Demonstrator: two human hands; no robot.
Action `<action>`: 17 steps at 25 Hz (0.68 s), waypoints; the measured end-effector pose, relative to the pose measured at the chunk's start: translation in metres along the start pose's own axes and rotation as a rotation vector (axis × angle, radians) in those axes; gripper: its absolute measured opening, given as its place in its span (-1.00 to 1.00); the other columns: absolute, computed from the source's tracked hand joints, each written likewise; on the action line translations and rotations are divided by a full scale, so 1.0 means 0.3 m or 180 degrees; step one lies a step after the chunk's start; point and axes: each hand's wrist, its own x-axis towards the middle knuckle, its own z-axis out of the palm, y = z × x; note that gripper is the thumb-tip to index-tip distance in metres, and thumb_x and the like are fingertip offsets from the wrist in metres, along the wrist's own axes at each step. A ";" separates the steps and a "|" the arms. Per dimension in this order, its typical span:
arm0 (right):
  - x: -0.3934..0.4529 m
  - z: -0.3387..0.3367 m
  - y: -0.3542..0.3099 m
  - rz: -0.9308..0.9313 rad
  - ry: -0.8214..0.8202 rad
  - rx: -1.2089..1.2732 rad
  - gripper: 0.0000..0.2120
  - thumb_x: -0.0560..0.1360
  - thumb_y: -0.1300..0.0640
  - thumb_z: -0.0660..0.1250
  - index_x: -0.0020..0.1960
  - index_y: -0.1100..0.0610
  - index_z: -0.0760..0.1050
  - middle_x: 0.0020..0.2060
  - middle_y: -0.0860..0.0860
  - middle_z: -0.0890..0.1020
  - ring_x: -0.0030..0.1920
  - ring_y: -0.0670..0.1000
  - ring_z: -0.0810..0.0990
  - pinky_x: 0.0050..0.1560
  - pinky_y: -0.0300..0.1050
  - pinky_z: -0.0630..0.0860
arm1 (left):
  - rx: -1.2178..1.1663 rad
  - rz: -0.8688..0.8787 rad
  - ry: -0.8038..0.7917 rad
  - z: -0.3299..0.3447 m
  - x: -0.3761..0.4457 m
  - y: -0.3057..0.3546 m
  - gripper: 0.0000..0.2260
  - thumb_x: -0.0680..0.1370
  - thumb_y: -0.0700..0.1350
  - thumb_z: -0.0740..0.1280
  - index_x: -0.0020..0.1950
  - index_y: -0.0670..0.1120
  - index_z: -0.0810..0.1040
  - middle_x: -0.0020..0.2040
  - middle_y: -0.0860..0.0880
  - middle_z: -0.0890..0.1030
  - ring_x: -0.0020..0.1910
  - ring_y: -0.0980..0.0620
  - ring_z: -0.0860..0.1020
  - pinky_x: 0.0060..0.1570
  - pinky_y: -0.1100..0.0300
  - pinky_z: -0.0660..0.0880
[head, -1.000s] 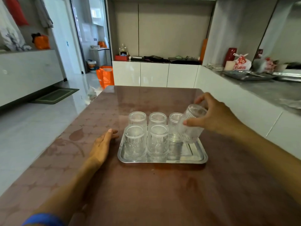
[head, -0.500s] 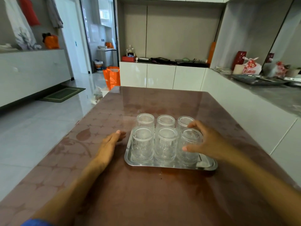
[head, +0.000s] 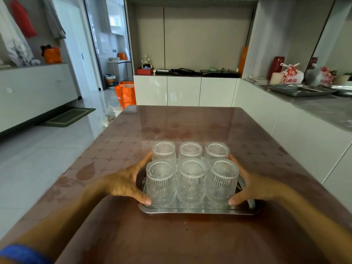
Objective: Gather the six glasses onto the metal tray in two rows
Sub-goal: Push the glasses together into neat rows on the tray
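Several clear ribbed glasses stand upside down on the metal tray (head: 200, 210), in two rows of three. The near row runs from a left glass (head: 161, 185) to a right glass (head: 222, 183). The far row runs from a left glass (head: 163, 151) to a right glass (head: 216, 152). My left hand (head: 123, 183) cups the left side of the group, thumb against the near left glass, fingers by the far left one. My right hand (head: 255, 187) cups the right side the same way, over the tray's right part.
The tray sits near the front middle of a brown glossy table (head: 181, 241). A white counter runs along the right with more metal trays (head: 301, 90) and bags. An orange bag (head: 125, 94) stands on the floor beyond the table's far left corner.
My right hand set the last glass down at the near right of the tray. Both hands then closed in on the group from either side; my left hand moved off the table.
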 end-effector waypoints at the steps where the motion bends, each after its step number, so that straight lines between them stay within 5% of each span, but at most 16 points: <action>1: 0.005 -0.006 0.006 -0.0029 -0.0018 0.0051 0.38 0.14 -0.08 0.71 0.54 -0.27 -0.29 0.57 -0.23 0.03 0.53 -0.12 0.07 0.47 0.00 0.22 | -0.0021 0.0002 0.0002 -0.001 0.003 -0.008 0.21 0.14 0.16 0.68 0.38 0.56 -0.22 0.58 0.27 -0.01 0.54 0.15 -0.03 0.54 -0.07 0.02; 7: 0.005 -0.008 0.020 -0.0067 0.0111 0.0078 0.27 0.10 -0.13 0.71 0.45 -0.45 -0.16 0.44 -0.42 0.15 0.45 -0.23 0.17 0.29 -0.36 0.25 | -0.0533 0.0161 0.0320 0.015 -0.015 -0.037 0.16 0.15 0.01 0.71 0.53 0.30 0.01 0.46 0.32 0.25 0.53 0.13 0.16 0.51 0.02 0.18; 10: 0.007 -0.009 0.018 -0.0044 0.0122 0.0026 0.28 0.08 -0.16 0.70 0.46 -0.44 -0.16 0.47 -0.36 0.16 0.46 -0.19 0.17 0.29 -0.32 0.25 | -0.0554 0.0153 0.0401 0.023 -0.018 -0.039 0.18 0.12 0.01 0.72 0.53 0.27 0.04 0.48 0.23 0.30 0.51 0.12 0.22 0.51 -0.06 0.20; 17: -0.004 -0.017 0.005 -0.0021 -0.0007 -0.0039 0.32 0.12 -0.17 0.68 0.54 -0.30 -0.21 0.55 -0.26 0.07 0.51 -0.14 0.08 0.41 -0.20 0.18 | -0.0456 0.0136 0.0193 0.016 -0.043 -0.001 0.08 0.18 0.01 0.70 0.41 0.47 0.04 0.38 0.46 0.25 0.48 0.20 0.18 0.46 0.14 0.22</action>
